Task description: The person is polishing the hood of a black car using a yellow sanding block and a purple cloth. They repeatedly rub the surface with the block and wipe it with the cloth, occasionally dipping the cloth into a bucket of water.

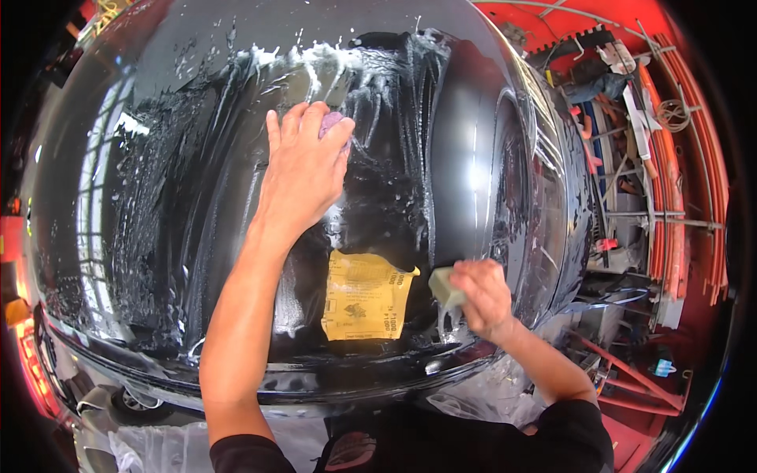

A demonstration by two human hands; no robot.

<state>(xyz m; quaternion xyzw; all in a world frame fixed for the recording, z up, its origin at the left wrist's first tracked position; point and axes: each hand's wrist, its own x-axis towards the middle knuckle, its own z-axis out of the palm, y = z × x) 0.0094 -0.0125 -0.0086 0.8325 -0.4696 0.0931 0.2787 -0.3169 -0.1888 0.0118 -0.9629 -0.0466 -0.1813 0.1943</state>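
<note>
Black shirt (441, 446) sits below the fingers (292, 121), wet panel (465, 158) beneath them, yellow sheet (367, 299) between, right hand (484, 296) pinching a pale block (445, 285) — likely light, slippery, best gripped by its edges — left hand (303, 177), fingers slightly spread, holding a purple pad (331, 124).

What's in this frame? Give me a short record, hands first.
left hand: fingers around a purple soft-looking wad, mostly hidden
right hand: gripping a pale green rectangular block, whitish liquid below it
surface: glossy black curved vehicle panel, wet and streaked
on panel: yellow printed paper sheet, left of the block; white foam beyond the left hand
background: long orange-red pipes, far right
unclear: the wad's material
</note>
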